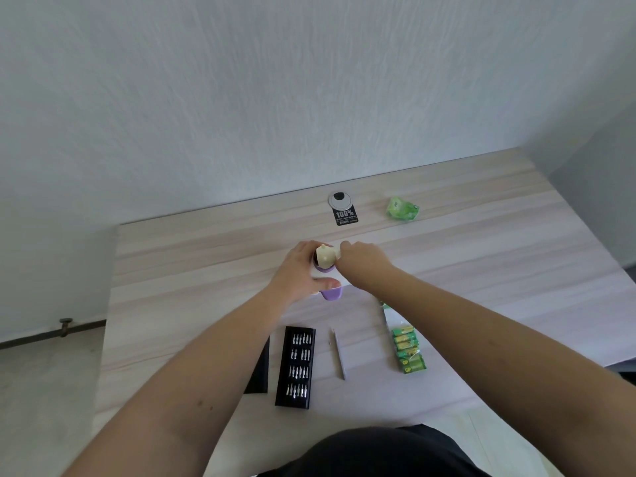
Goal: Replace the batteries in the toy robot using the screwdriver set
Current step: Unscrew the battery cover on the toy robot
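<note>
Cream and lilac plastic marks the toy robot [327, 270], which sits on the pale wood-grain table [481, 256] about midway across, between the two hands. The left hand [298, 270] wraps around its left side, thumb pressed across the lilac base, fingers curled behind the body. The right hand [361, 258] reaches in from the other side with knuckles up and fingers bent down against the cream upper part; whether those fingers actually grasp anything is hidden from this angle, so I cannot tell. Nearer the person lies the black bit tray [296, 366] of the screwdriver set, its silver bits standing in four rows, with the black tray sleeve [258, 373] just to its left, partly under the left forearm. A slim grey screwdriver handle [339, 352] lies loose to the tray's right. Further right is a row of green battery packs [409, 349] printed "GP", resting against a white card that disappears under the right forearm. At the far edge a round grey cable grommet [340, 200] carries a black tag [346, 216] reading "100%", smaller text illegible. A crumpled green wrapper [402, 208] lies to its right.
</note>
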The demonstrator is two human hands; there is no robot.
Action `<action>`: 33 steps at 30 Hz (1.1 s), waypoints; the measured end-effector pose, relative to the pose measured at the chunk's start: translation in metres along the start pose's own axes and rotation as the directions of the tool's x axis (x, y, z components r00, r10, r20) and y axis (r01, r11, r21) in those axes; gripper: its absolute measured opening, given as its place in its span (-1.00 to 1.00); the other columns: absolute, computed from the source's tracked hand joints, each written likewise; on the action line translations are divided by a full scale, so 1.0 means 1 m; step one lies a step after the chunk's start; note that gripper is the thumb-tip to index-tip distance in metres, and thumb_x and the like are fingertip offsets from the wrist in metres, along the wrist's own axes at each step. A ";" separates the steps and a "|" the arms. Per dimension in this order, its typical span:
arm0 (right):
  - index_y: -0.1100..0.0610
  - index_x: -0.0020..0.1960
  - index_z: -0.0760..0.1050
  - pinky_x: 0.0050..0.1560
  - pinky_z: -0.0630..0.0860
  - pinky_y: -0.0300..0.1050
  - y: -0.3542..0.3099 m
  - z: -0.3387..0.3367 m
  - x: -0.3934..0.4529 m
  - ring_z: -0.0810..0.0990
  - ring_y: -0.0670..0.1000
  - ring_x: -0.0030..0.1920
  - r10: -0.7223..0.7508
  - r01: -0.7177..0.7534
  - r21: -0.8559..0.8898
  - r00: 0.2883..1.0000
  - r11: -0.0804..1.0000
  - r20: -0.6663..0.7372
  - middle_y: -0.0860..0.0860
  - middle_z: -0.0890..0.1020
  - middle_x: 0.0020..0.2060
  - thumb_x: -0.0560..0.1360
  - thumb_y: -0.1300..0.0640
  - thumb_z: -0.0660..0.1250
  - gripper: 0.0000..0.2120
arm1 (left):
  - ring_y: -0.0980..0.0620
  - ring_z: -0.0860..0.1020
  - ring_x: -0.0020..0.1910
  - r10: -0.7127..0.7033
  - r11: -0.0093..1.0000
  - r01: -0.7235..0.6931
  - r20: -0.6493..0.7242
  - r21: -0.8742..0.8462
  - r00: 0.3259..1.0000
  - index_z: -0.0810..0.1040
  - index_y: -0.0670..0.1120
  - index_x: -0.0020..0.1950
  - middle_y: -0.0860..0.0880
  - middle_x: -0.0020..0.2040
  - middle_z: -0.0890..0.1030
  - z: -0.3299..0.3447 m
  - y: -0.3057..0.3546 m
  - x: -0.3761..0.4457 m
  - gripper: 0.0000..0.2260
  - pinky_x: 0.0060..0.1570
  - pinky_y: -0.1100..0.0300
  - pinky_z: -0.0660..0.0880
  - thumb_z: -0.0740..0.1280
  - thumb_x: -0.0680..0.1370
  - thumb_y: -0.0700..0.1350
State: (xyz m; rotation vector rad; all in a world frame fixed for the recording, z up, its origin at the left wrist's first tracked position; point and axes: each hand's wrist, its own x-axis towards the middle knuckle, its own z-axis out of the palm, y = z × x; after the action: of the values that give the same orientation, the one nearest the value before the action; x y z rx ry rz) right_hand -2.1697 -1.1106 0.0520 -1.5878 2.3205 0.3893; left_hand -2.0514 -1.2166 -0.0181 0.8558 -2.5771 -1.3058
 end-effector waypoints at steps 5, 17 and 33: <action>0.24 0.28 0.34 -0.16 0.44 0.02 0.020 0.011 -0.003 0.57 0.25 -0.05 0.071 -0.052 0.235 0.995 0.971 -0.072 0.21 0.56 0.00 0.64 0.15 0.07 -0.72 | 0.08 0.43 0.21 0.007 1.000 -0.007 -0.002 0.004 1.000 0.50 0.07 0.26 0.11 0.17 0.47 -0.001 0.002 -0.001 -0.34 0.26 0.08 0.38 0.64 0.20 0.00; 0.15 0.20 0.42 0.03 0.55 0.04 0.068 0.065 -0.018 0.61 0.03 0.03 0.413 -0.062 0.989 0.904 -0.135 0.113 0.11 0.65 0.07 0.67 0.10 0.01 -0.73 | 0.08 0.45 0.19 -0.013 0.999 0.013 0.001 -0.045 1.000 0.51 0.10 0.24 0.08 0.17 0.47 -0.003 0.006 -0.002 -0.34 0.26 0.03 0.42 0.65 0.18 -0.01; 0.09 0.28 0.49 0.02 0.45 -0.14 0.130 0.165 -0.062 0.56 0.00 0.02 0.439 -0.273 0.919 0.889 0.286 0.127 0.04 0.59 0.07 0.54 0.05 0.36 -0.67 | 0.11 0.52 0.14 -0.085 0.991 0.085 0.001 -0.106 0.996 0.40 0.40 0.00 0.11 0.19 0.54 -0.003 0.012 -0.001 -0.37 0.11 0.15 0.45 0.68 0.18 -0.06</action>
State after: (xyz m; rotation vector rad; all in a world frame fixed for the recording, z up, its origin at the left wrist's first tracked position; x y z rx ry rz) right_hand -2.2548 -0.9482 -0.0686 -0.4903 2.2297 -0.9064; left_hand -2.0552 -1.2123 -0.0069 0.9568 -2.4677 -1.4478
